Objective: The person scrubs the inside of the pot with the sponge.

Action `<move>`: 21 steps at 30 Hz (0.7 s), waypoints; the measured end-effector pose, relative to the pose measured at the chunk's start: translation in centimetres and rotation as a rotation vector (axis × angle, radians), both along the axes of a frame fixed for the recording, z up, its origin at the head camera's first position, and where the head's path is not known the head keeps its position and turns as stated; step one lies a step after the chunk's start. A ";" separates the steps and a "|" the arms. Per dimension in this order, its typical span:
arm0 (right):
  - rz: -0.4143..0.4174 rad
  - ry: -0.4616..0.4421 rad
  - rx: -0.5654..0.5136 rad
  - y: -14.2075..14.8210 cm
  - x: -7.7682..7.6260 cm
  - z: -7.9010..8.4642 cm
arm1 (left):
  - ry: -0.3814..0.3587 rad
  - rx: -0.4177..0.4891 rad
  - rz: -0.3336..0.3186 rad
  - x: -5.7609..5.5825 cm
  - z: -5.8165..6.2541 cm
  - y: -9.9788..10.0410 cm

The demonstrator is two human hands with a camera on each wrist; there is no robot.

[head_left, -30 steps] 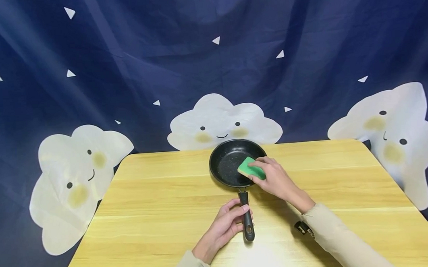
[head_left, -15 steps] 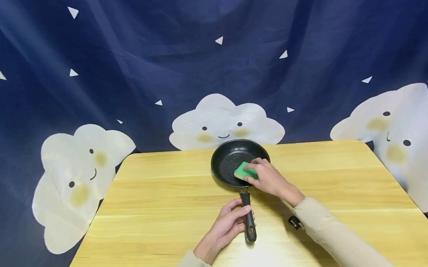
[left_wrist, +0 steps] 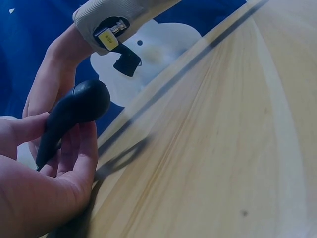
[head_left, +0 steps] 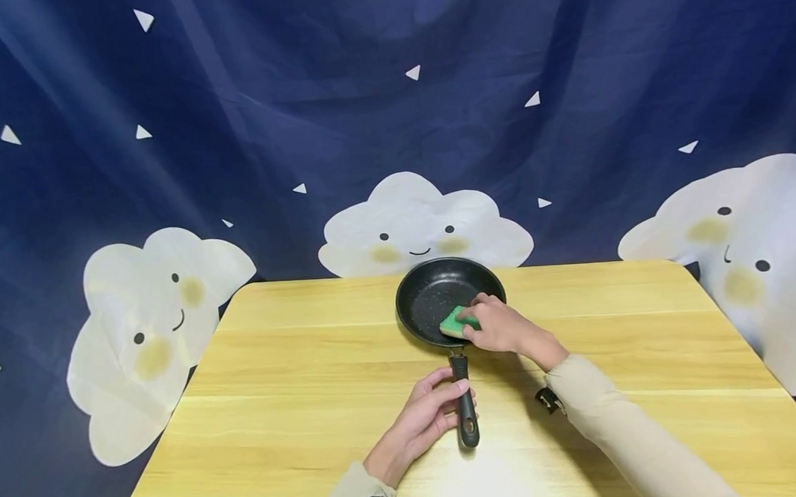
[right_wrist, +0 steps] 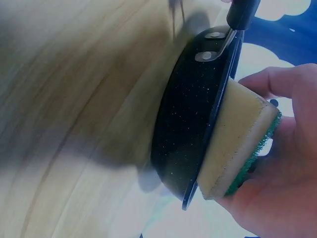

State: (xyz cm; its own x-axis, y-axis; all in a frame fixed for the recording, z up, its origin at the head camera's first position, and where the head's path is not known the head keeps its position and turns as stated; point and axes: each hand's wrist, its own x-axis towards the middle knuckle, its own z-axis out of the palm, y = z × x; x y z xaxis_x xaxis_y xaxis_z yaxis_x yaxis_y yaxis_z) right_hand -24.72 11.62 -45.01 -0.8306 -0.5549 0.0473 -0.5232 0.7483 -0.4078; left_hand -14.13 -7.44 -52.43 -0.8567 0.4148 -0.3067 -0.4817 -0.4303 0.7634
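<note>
A black speckled frying pan (head_left: 434, 299) sits near the table's far edge, its handle (head_left: 468, 421) pointing toward me. My left hand (head_left: 423, 420) grips that handle, thumb on top and fingers curled beneath, as the left wrist view also shows around the black handle (left_wrist: 64, 116). My right hand (head_left: 503, 325) holds a sponge (head_left: 457, 323), green scouring side up, inside the near right part of the pan. Seen from the right wrist, the sponge's yellowish side (right_wrist: 235, 134) faces the pan and overlaps its rim (right_wrist: 210, 129). Fingers and thumb of my right hand (right_wrist: 277, 163) pinch the sponge's edges.
The light wooden table (head_left: 298, 404) spreads around the pan on both sides. Behind it hangs a dark blue curtain (head_left: 336, 94) with white clouds and small triangles. Each wrist wears a black camera mount, such as the one on the right wrist (head_left: 549, 400).
My right hand first slid the sponge left and toward me inside the pan, then slightly back to the right. The left hand keeps its grip on the handle. The view has shifted slightly.
</note>
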 end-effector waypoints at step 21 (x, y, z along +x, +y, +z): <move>0.026 -0.074 -0.060 -0.1 -0.7 0.3 | 0.006 -0.009 0.006 0.0 0.2 0.0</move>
State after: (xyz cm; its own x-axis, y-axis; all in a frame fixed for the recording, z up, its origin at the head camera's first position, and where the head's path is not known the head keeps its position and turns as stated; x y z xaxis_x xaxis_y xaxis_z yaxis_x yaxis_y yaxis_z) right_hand -25.38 11.52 -44.70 -0.8182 -0.5746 0.0202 -0.5091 0.7077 -0.4899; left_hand -14.08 -7.44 -52.27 -0.8611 0.4070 -0.3047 -0.4741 -0.4265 0.7703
